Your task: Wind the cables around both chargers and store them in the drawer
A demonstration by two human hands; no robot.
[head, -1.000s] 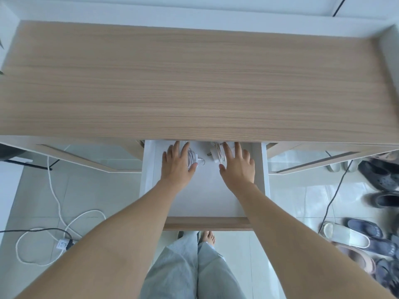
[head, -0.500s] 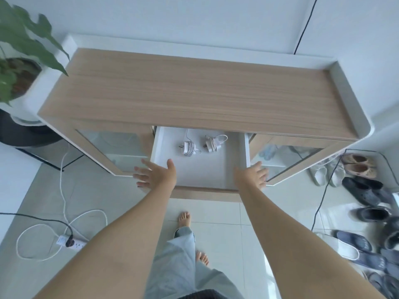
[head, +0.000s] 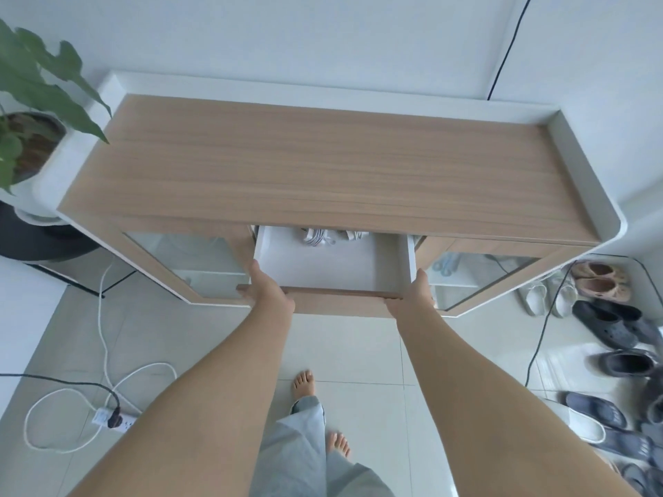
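Observation:
The white drawer (head: 333,267) with a wooden front stands partly open under the wooden cabinet top (head: 323,166). Two white chargers with cables wound around them lie at its back: the left charger (head: 315,236) and the right charger (head: 355,234), both half hidden under the cabinet top's edge. My left hand (head: 267,290) grips the drawer front at its left end, thumb on the inner side. At the right end my right hand (head: 414,294) grips the front the same way.
A potted plant (head: 32,102) stands left of the cabinet. A power strip (head: 114,419) with white and black cables lies on the tiled floor at the left. Several shoes and slippers (head: 602,317) line the floor at the right. My bare feet are below the drawer.
Both hands left the chargers in the drawer, drew back and took hold of the drawer front. The drawer has slid partway in, and the view has pulled back from the cabinet.

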